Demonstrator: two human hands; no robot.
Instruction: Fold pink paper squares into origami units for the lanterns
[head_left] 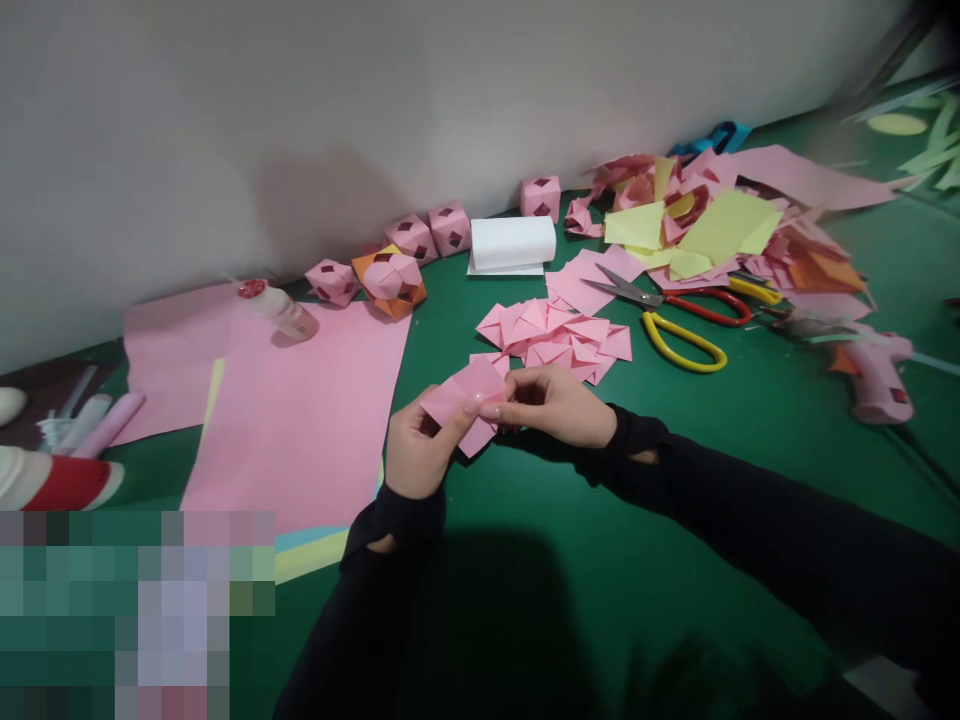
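Between my two hands is a piece of pink paper (478, 382), partly folded, held above the green table. My left hand (424, 445) grips its left side with the thumb on top. On the right edge, my right hand (559, 405) pinches the paper between thumb and fingertips. Just beyond my hands lies a pile of folded pink paper pieces (562, 335). To the right of that pile, a pair of scissors (652, 300) with one red and one yellow handle lies with its blades apart.
Large pink sheets (300, 420) lie at left under a small bottle (279, 310). Folded pink paper cubes (450, 228) line the wall beside a white roll (512, 243). Paper scraps (720, 225) heap at back right. A pink glue gun (881, 375) trails its cord at right.
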